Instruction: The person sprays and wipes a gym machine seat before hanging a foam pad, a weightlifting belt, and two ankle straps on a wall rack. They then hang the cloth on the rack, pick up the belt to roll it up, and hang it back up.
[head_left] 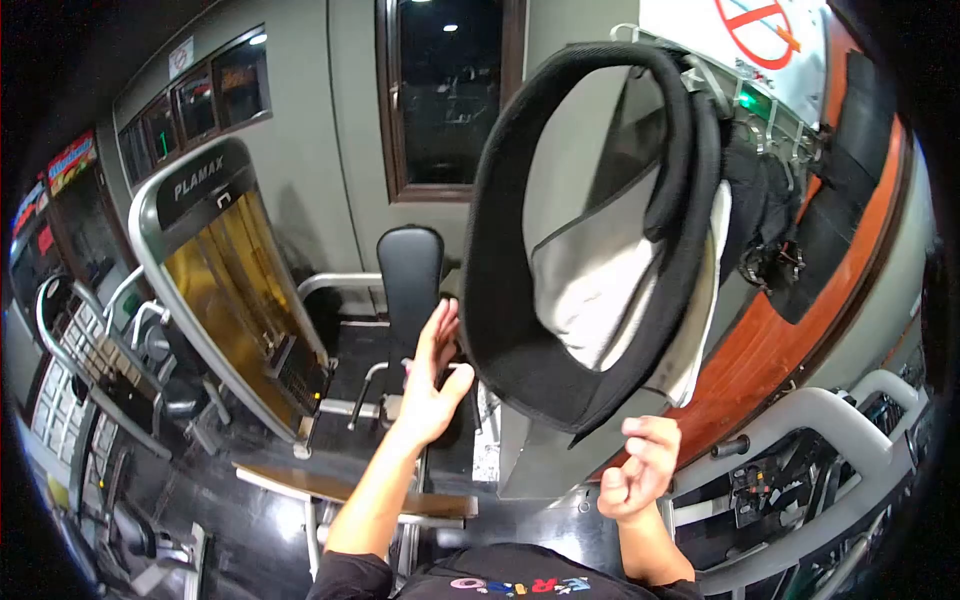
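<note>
A black padded lifting belt point(490, 240), bent into a wide loop, fills the upper middle of the head view, its top close by the wall hooks. White cloth point(600, 290) shows through the loop and along its right side. My left hand point(435, 385) is raised at the belt's lower left edge, palm turned toward it, fingers stretched out and holding nothing. Below the belt's lower right end is my right hand point(643, 468), its fingers curled in toward the thumb with nothing visible in them.
A hook rack point(780, 125) with dark straps hangs on the right wall above an orange-red board point(760, 345). Grey machine frames point(850, 430) stand at lower right. On the left are a weight-stack machine point(215, 290) and a black padded seat point(411, 265). A wooden-topped bench point(350, 488) crosses below.
</note>
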